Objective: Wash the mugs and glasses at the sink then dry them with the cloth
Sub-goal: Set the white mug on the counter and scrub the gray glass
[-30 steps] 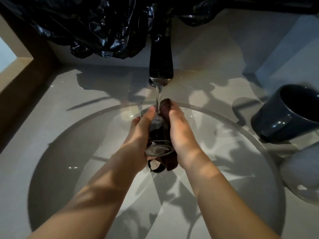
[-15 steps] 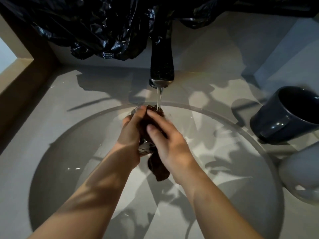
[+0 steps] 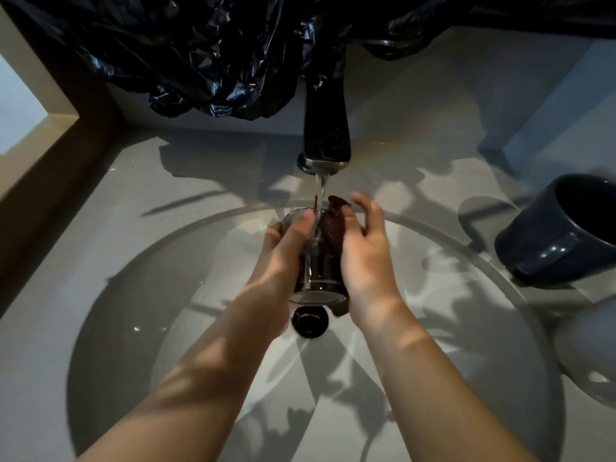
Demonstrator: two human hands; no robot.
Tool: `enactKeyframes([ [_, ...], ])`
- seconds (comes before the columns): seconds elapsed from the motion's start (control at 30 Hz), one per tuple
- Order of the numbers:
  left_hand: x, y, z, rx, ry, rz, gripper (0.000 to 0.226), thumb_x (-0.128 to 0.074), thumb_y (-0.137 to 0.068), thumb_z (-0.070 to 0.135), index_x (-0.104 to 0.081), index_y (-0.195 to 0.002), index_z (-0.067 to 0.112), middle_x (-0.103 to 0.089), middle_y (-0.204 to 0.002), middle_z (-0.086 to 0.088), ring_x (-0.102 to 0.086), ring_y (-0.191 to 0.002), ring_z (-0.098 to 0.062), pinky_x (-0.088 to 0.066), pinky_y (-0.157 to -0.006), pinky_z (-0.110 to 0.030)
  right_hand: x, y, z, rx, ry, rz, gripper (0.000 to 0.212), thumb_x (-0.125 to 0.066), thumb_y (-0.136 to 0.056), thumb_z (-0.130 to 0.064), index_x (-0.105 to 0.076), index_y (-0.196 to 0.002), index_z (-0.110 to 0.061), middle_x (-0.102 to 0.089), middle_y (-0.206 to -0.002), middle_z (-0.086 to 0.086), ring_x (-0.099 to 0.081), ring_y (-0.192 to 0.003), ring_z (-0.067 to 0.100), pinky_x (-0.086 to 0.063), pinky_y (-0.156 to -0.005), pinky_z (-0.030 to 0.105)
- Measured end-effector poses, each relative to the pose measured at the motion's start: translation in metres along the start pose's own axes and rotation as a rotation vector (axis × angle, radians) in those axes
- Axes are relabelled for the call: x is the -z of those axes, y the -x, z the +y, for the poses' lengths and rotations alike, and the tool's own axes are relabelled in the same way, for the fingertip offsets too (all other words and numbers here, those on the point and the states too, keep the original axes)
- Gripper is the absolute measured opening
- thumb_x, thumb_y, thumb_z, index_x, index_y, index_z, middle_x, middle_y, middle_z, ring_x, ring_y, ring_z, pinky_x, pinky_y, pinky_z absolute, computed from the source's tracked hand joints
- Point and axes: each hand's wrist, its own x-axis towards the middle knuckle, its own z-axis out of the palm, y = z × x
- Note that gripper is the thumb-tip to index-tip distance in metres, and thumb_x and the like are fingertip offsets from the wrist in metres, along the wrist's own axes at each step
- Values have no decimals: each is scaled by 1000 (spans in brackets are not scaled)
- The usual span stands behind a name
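Glass, clear and smooth, is in the middle: a drinking glass (image 3: 316,278) is held over the bowl of the sink (image 3: 133,311), lying tilted with its thick round base toward the camera and its mouth toward the tap (image 3: 326,135). The left hand (image 3: 283,255) wraps around its left side, the thumb laid along the top. The right hand (image 3: 363,258) holds a dark red-brown cloth (image 3: 333,225) against the right side of the glass. Its thumb presses on the cloth, and two fingers are lifted and a little spread. The cloth looks wet and wrinkled, and its end stands up above the rim of the glass.

A thin stream of water (image 3: 320,191) falls from the tap onto the glass and the left thumb. The tap is dark metal, flat and broad. Under the base of the glass is the round black drain (image 3: 310,323).

The sink is round, pale and shallow, set into a grey counter (image 3: 166,181) marked with leaf-like shadows. On the right of the counter a dark blue mug (image 3: 550,235) lies tilted, mouth to the upper right, just beside the sink rim. Below it a white mug (image 3: 590,355) is cut by the picture edge. A crumpled black plastic sheet (image 3: 206,51) hangs behind the tap. A brown ledge (image 3: 50,155) closes the left side. The left part of the bowl is open.
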Motion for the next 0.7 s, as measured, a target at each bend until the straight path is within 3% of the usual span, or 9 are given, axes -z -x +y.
enactKeyframes([
  [0.1, -1, -2, 1, 2, 12, 35, 37, -57, -88, 46, -51, -115, 21, -67, -95, -8, -66, -74, -20, -49, -49, -26, -5, 17, 8, 73, 178, -110, 40, -49, -97, -27, -40, -136, -34, -49, -124, -6, -51, -109, 9, -43, -87, 18],
  [0.2, 2, -4, 3, -26, -37, 84, 41, -57, -88, 48, -54, -115, 18, -68, -96, -9, -66, -76, -19, -49, -53, -25, -12, 32, 17, 180, 291, -135, 46, -48, -92, -34, -41, -137, -34, -46, -131, -10, -47, -115, 4, -40, -92, 12],
  [0.3, -1, -2, -1, -27, -99, 26, 51, -56, -85, 55, -53, -119, 16, -68, -106, -15, -67, -91, -30, -53, -77, -40, -5, 4, 11, -42, 100, 5, 29, -46, -94, -40, -59, -119, -33, -64, -108, -9, -61, -103, 13, -48, -97, 31],
  [0.37, -4, -2, -2, -28, -114, 8, 48, -55, -86, 52, -53, -118, 17, -68, -104, -14, -68, -89, -29, -54, -77, -40, -2, -4, 11, -113, 64, 37, 40, -42, -88, -53, -64, -113, -32, -68, -109, -4, -63, -104, 18, -48, -99, 40],
  [0.4, -4, -3, -1, -7, -93, 15, 47, -56, -86, 51, -54, -118, 16, -69, -101, -14, -69, -82, -26, -54, -67, -35, -3, 1, 14, -72, 96, 10, 38, -42, -90, -52, -61, -118, -35, -64, -120, -3, -60, -111, 16, -46, -101, 37],
  [0.47, -1, -6, 1, 26, -48, 47, 52, -57, -84, 53, -59, -118, 14, -71, -95, -12, -70, -67, -19, -49, -49, -24, -7, 21, 20, 103, 263, -94, 36, -44, -97, -38, -49, -132, -41, -45, -140, -5, -46, -120, 7, -39, -97, 15],
  [0.53, 2, -7, 1, 0, -87, 70, 56, -57, -83, 56, -59, -118, 13, -71, -97, -11, -70, -69, -20, -47, -50, -24, -9, 31, 24, 150, 280, -106, 39, -45, -97, -33, -45, -134, -43, -40, -140, -7, -45, -117, 4, -37, -89, 4],
  [0.63, 1, -3, -2, -42, -128, 32, 55, -57, -84, 55, -55, -119, 13, -69, -97, -12, -68, -82, -26, -50, -67, -34, -4, 3, 14, -140, -40, -64, 33, -46, -94, -45, -58, -122, -36, -65, -119, 1, -64, -104, 18, -52, -90, 32],
  [0.7, -2, 0, -3, -39, -126, 13, 54, -57, -84, 55, -55, -119, 13, -69, -103, -16, -69, -87, -30, -52, -71, -36, -1, -3, 14, -220, -77, -64, 41, -45, -88, -56, -62, -118, -34, -69, -113, 1, -66, -103, 23, -53, -91, 39],
])
